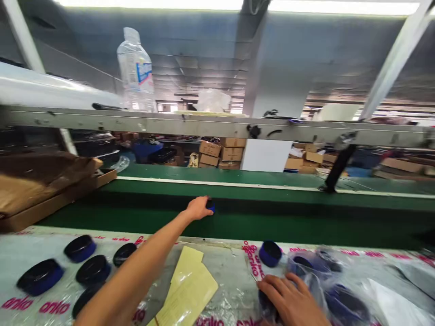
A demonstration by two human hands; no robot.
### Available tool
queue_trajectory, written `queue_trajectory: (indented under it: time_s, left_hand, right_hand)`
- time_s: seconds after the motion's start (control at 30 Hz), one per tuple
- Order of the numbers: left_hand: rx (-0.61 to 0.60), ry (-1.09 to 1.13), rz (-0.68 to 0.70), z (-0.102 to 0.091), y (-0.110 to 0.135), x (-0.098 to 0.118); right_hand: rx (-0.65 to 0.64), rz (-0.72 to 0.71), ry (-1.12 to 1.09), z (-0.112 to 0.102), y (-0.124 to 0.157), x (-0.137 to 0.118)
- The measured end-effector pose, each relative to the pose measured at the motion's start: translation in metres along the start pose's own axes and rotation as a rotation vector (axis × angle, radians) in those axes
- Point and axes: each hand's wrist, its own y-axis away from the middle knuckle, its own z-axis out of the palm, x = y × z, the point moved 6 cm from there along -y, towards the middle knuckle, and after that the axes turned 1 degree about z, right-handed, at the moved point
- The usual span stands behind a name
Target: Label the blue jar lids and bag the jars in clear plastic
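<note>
At the green belt (pixel 272 228), the small blue-and-black piece (pixel 211 207) sat in the left hand (pixel 200 208), out beyond the tabletop (pixel 234 267) at the end of a long reach. Handling it well there seemed to call for a light pinch on the sides, a level wrist and a clean parting of the fingers, so that the round form stayed flat and did not tip or roll. Whether its underside touched the belt or hung just above it could not be told. The forearm crossed over the group of dark round pieces (pixel 93 270) at the left, so keeping the elbow raised looked wise, lest a sleeveless arm brush them out of place. The left hand was narrowed around its piece, thumb and fingers on its near side, the far side being largely hidden. The right hand (pixel 292 299) lay low over the tabletop, palm down with fingers bent and slightly spread, over a dark piece (pixel 266 302) partly covered by them; how firmly it was held, if at all, was not clear. Just beyond those fingers stood an uncovered blue-rimmed piece (pixel 270 253), and beside them lay crumpled clear plastic (pixel 314 283) with another blue piece (pixel 346 302) further right. Lifting the fingers clear of that loose film would probably have avoided dragging its neighbours. Yellow papers (pixel 192 285) lay between the two arms.
</note>
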Motion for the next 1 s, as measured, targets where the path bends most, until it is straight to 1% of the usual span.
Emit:
queue_trajectory:
  time_s: [0.07, 0.13, 0.2, 0.27, 0.3, 0.37, 0.43, 0.47, 0.5, 0.57, 0.67, 0.73, 0.77, 0.83, 0.9, 0.93, 0.97, 1.0]
  left_hand:
    - [-0.016, 0.029, 0.097, -0.006, 0.013, 0.019]
    - [-0.053, 0.068, 0.215, -0.003, 0.029, 0.049]
    - [-0.098, 0.106, 0.313, 0.011, 0.044, 0.083]
    - [-0.127, 0.132, 0.365, 0.031, 0.056, 0.112]
    - [-0.134, 0.141, 0.373, 0.042, 0.06, 0.123]
    - [-0.133, 0.158, 0.364, 0.058, 0.065, 0.137]
    - [-0.118, 0.179, 0.347, 0.063, 0.07, 0.142]
    - [-0.105, 0.191, 0.342, 0.062, 0.073, 0.142]
    - [-0.088, 0.201, 0.341, 0.057, 0.077, 0.142]
    - [-0.04, 0.21, 0.342, 0.041, 0.087, 0.142]
    - [0.053, 0.258, 0.331, 0.017, 0.109, 0.145]
    - [0.045, 0.377, 0.31, 0.015, 0.13, 0.146]
    - [0.013, 0.447, 0.289, 0.019, 0.14, 0.144]
    - [-0.064, 0.533, 0.223, 0.032, 0.161, 0.138]
    - [-0.163, 0.524, 0.166, 0.051, 0.179, 0.133]
    - [-0.224, 0.495, 0.151, 0.06, 0.185, 0.133]
    - [-0.276, 0.459, 0.145, 0.068, 0.19, 0.135]
    - [-0.302, 0.43, 0.147, 0.075, 0.193, 0.14]
  right_hand:
    - [-0.079, 0.037, -0.083, 0.001, -0.005, -0.011]
    - [-0.128, 0.072, -0.134, 0.001, -0.007, -0.019]
    - [-0.133, 0.119, -0.168, -0.006, -0.007, -0.024]
    - [-0.14, 0.154, -0.191, -0.017, -0.006, -0.029]
    - [-0.151, 0.167, -0.195, -0.022, -0.005, -0.031]
    - [-0.179, 0.179, -0.193, -0.03, -0.004, -0.034]
    - [-0.196, 0.174, -0.186, -0.036, -0.004, -0.036]
    - [-0.202, 0.165, -0.181, -0.037, -0.004, -0.037]
    - [-0.204, 0.156, -0.174, -0.038, -0.004, -0.037]
    - [-0.186, 0.155, -0.16, -0.041, -0.005, -0.036]
    - [-0.138, 0.185, -0.159, -0.049, -0.004, -0.032]
    - [-0.085, 0.168, -0.196, -0.062, -0.001, -0.029]
    - [-0.037, 0.166, -0.226, -0.072, 0.003, -0.026]
    - [0.106, 0.209, -0.29, -0.094, 0.014, -0.01]
    - [0.224, 0.318, -0.333, -0.11, 0.031, 0.016]
    - [0.226, 0.338, -0.349, -0.112, 0.04, 0.027]
    - [0.188, 0.341, -0.361, -0.108, 0.046, 0.036]
    - [0.125, 0.322, -0.367, -0.101, 0.051, 0.042]
